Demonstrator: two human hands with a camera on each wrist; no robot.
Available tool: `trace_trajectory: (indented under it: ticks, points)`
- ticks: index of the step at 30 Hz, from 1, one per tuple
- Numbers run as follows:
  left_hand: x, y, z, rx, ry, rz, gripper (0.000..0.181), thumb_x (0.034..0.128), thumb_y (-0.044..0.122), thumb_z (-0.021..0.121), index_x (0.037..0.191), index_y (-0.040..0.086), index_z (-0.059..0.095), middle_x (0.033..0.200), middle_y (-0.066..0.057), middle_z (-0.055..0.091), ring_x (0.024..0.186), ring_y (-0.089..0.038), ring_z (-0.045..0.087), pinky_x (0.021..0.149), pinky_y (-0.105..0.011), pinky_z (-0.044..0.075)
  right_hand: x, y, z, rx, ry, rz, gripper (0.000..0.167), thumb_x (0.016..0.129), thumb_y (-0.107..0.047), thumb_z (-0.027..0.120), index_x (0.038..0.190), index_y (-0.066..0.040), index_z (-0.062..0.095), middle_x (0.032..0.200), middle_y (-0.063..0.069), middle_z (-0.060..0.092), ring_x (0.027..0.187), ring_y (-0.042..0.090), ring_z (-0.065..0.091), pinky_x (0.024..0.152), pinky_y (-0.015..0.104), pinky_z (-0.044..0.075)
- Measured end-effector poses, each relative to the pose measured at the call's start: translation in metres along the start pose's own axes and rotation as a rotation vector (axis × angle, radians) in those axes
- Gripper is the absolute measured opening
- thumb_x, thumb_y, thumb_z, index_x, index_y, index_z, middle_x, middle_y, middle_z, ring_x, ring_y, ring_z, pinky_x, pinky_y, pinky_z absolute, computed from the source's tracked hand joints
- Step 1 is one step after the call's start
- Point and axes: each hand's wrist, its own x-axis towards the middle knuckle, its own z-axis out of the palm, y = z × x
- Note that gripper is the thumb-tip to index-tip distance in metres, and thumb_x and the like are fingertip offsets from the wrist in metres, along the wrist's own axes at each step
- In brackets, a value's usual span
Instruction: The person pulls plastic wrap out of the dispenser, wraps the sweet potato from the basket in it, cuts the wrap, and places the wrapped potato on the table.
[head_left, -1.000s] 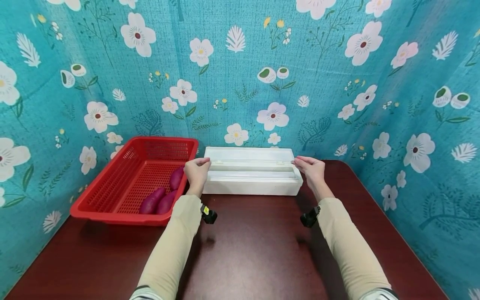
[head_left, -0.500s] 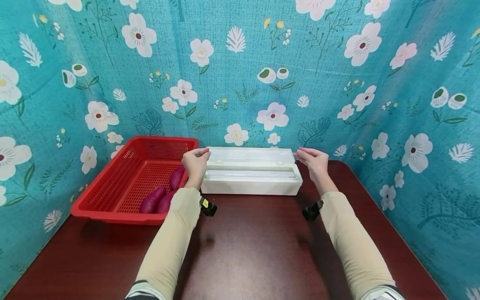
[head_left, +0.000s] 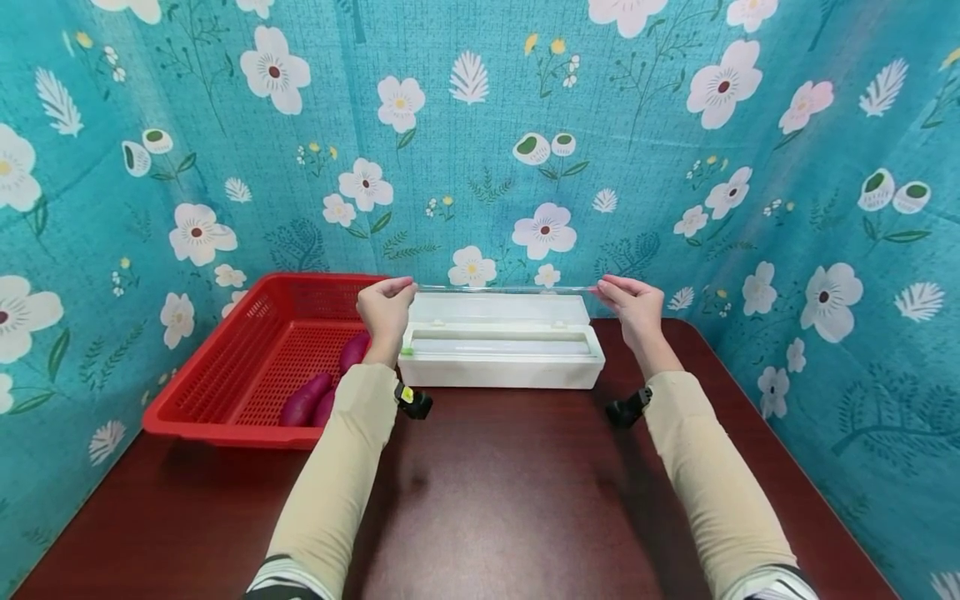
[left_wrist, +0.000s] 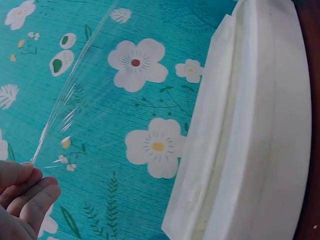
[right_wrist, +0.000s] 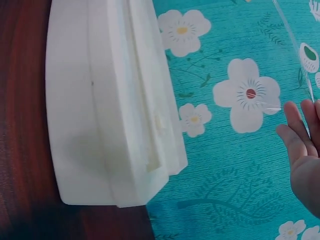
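Note:
A sheet of clear film (head_left: 502, 290) stretches between both hands, above a white box (head_left: 502, 372) whose lid (head_left: 502, 308) stands raised at the back. The left hand (head_left: 386, 315) pinches the film's left corner; in the left wrist view its thumb and fingers (left_wrist: 27, 195) meet on the gathered edge. On the other side the right hand (head_left: 636, 312) pinches the right corner, and the right wrist view shows that hand (right_wrist: 305, 155) at the film's edge. Inside the box lies a pale roll (head_left: 498, 346).
A red plastic basket (head_left: 217, 433) stands on the dark wooden table (head_left: 510, 483) at the left, holding several purple sweet potatoes (head_left: 303, 402). A blue flowered cloth (head_left: 480, 150) hangs behind the table and along its sides.
Both hands have risen from the box's ends to above the raised lid and moved slightly apart, drawing the clear film up with them. The box has stayed in place.

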Motion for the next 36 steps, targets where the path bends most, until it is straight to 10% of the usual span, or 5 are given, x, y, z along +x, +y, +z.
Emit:
trace_trajectory:
  ticks: [36]
  points:
    - [0.004, 0.052, 0.002, -0.17, -0.021, 0.058, 0.013, 0.0759, 0.002, 0.069, 0.088, -0.001, 0.07, 0.083, -0.014, 0.067, 0.069, -0.015, 0.064, 0.065, -0.025, 0.05, -0.019, -0.074, 0.024, -0.015, -0.048, -0.104, 0.022, 0.078, -0.007, 0.066, 0.099, -0.001, 0.068, 0.081, 0.007, 0.067, 0.077, 0.018, 0.065, 0.074, 0.026, 0.048]
